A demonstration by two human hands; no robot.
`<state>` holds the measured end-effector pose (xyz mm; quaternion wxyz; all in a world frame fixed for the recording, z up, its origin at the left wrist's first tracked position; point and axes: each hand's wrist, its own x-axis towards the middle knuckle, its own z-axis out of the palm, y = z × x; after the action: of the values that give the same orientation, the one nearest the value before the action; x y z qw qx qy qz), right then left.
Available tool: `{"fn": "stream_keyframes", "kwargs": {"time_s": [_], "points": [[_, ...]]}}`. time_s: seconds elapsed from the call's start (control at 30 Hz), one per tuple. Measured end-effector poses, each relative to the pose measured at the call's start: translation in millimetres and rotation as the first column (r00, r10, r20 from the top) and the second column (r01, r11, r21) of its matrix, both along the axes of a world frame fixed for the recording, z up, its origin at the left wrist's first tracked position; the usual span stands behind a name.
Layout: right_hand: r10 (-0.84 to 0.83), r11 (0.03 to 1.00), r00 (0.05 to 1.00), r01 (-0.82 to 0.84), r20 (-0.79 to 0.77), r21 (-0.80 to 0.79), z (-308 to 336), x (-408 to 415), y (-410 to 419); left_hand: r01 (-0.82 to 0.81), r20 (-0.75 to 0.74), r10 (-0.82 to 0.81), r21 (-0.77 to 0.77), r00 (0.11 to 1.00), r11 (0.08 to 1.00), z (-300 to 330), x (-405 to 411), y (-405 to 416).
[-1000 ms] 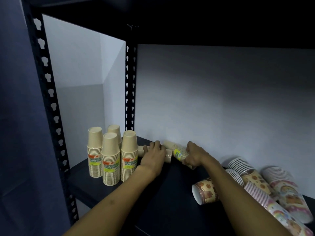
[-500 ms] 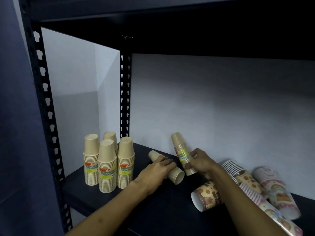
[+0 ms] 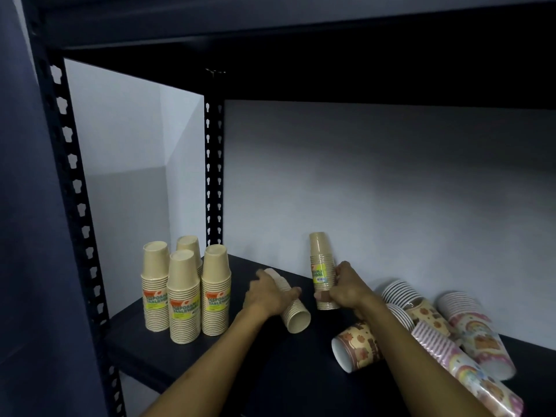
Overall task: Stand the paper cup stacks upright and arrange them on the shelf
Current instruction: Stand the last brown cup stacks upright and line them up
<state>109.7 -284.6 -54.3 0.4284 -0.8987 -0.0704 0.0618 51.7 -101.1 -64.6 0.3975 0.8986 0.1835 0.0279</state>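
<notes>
Head view of a dark metal shelf (image 3: 186, 353) against a pale wall (image 3: 391, 188). I count four tan paper cup stacks standing upright, rims down, in a tight cluster at lower left of centre: front-left stack (image 3: 155, 285), front-middle stack (image 3: 183, 296), right stack (image 3: 216, 288) and rear stack (image 3: 189, 248), the last mostly hidden behind the others. The three front ones carry yellow-green labels.

Two more tan stacks are in my hands. The lying stack (image 3: 293, 310) rests on its side at frame centre, open rim toward the camera; my left hand (image 3: 267, 293) lies over its upper part, fingers curled around it. The held stack (image 3: 322, 270) stands close to vertical just right of centre, base up; my right hand (image 3: 346, 288) grips its lower half, thumb in front and fingers wrapped behind. Whether its rim touches the shelf I cannot tell.

At lower right lies a heap of printed cup stacks (image 3: 445, 329) on their sides, at least four, overlapping; I cannot count them exactly. Both forearms reach in from the bottom edge, the right one crossing over part of the heap.
</notes>
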Motion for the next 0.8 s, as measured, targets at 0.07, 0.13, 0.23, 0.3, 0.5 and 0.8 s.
{"fn": "stream_keyframes", "kwargs": {"time_s": [0.07,0.13,0.23,0.3,0.5,0.8], "points": [[0.022,1.0,1.0,-0.022,0.008,-0.001,0,-1,1,0.026,0.01,-0.025,-0.095,1.0,0.995,3,4,-2],[0.033,0.999,0.999,-0.032,0.033,-0.017,0,0,0,0.072,0.11,-0.057,-0.138,0.992,0.988,4,4,-6],[0.059,0.998,0.997,-0.057,0.048,-0.039,-1,0,-5,0.111,0.328,-0.058,-0.148,0.943,0.983,3,-5,-12],[0.093,0.995,0.994,-0.091,0.058,-0.038,-3,2,-7,0.123,0.446,-0.05,-0.137,0.894,0.983,-3,-12,-12],[0.245,0.969,0.963,-0.24,0.11,-0.059,-9,4,-7,0.154,0.626,-0.098,-0.035,0.774,0.987,-29,-22,-9],[0.358,0.933,0.933,-0.359,-0.022,-0.036,16,-18,-6,0.226,0.56,-0.08,-0.197,0.825,0.954,-31,-32,7]]}}
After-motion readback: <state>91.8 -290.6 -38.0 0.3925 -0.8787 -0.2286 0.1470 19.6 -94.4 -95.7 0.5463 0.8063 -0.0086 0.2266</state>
